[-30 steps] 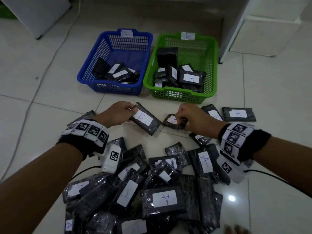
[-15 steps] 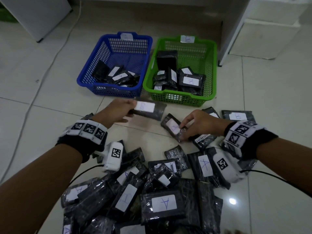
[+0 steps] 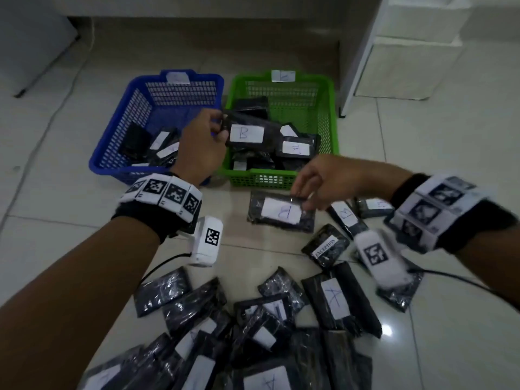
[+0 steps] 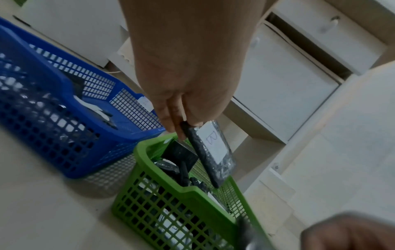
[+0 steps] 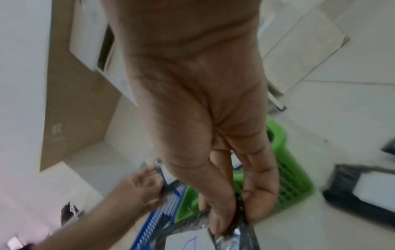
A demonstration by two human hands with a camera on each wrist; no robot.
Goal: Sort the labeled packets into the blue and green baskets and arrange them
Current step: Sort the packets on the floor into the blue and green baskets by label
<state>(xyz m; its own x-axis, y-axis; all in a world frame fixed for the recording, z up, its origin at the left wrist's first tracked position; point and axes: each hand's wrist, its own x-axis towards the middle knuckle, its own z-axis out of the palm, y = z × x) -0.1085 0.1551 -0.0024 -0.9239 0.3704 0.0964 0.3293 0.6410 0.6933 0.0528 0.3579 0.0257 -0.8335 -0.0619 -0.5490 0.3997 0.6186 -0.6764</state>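
Packet B, pinched by our left hand over green basket's left edge, wants lowering flat w/ label up (right hand pinches 2nd B packet on floor by basket's near edge).

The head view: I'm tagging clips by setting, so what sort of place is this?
Probably an indoor room at home or in a small office, with work done on the floor: glossy tiled floor, white cabinet, and a blue basket and green basket set directly on the tiles.

Two baskets: one blue basket, one green basket; two hands
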